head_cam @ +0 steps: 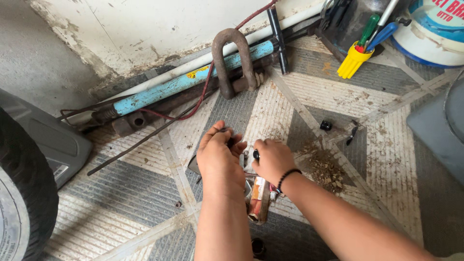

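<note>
A rusty shackle [233, 60] is leaning against a blue cylinder [188, 79] by the wall. A tyre [21, 193] is sitting at the left, and screwdrivers [372, 29] are standing in a yellow holder [353, 60].

floor [386, 145]: patterned grey-cream tiles, dirty | wall [145, 24]: chipped, stained white | daylight

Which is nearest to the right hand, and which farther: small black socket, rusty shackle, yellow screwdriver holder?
From the right hand:
1. Small black socket, on the tiles to its upper right.
2. Rusty shackle, leaning by the wall.
3. Yellow screwdriver holder, far upper right.
</note>
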